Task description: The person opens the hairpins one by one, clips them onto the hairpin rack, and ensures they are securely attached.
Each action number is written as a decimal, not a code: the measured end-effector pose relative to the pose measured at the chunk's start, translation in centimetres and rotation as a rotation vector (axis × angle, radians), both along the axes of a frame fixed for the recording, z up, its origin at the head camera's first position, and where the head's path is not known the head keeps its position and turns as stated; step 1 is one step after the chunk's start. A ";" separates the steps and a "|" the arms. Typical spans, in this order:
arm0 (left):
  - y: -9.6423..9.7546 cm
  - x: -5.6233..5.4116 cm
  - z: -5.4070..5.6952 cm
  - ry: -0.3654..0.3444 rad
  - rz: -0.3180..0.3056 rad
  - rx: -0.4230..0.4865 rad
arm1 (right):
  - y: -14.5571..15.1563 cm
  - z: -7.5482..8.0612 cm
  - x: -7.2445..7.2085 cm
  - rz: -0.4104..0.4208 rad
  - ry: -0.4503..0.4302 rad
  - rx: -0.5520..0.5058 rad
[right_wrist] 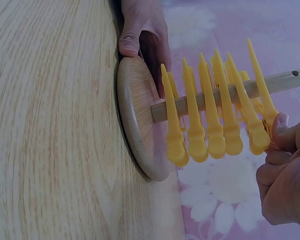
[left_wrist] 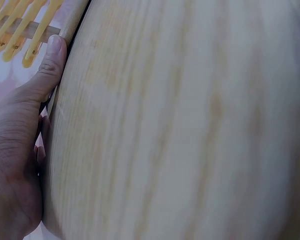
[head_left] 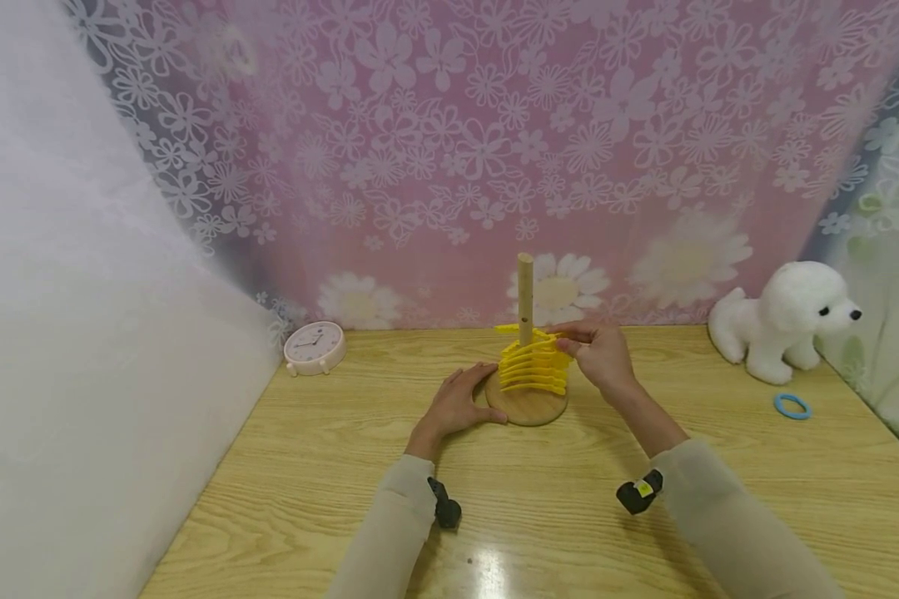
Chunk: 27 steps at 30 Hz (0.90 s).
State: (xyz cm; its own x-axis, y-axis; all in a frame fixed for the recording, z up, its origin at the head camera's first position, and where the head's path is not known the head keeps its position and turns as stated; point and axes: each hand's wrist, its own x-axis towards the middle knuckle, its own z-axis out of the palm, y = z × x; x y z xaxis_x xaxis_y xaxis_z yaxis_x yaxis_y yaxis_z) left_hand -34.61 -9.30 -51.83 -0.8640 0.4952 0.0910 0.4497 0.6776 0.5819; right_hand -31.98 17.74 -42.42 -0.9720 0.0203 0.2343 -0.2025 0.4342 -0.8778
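Note:
A wooden stand has a round base (head_left: pixel 528 412) and an upright post (head_left: pixel 525 287). Several long yellow duckbill clips (right_wrist: pixel 196 127) are clamped on the post, one above another. My left hand (head_left: pixel 457 405) holds the left edge of the base, with the thumb at its front and the fingers round the far side. Higher up, my right hand (head_left: pixel 602 358) pinches the tail of the topmost clip (right_wrist: pixel 261 82) between thumb and fingers. This clip lies across the post above the others; whether its jaws grip the wood, I cannot tell.
On the wooden table (head_left: pixel 330 491), a pink round clock (head_left: pixel 315 348) stands at the back left. At the right are a white plush dog (head_left: pixel 782 320) and a blue ring (head_left: pixel 792 406). A floral curtain (head_left: pixel 449 166) hangs behind the table's back edge.

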 end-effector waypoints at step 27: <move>0.0 0.0 0.0 0.000 0.011 -0.007 | 0.9 -0.2 0.3 0.144 -0.032 -0.013</move>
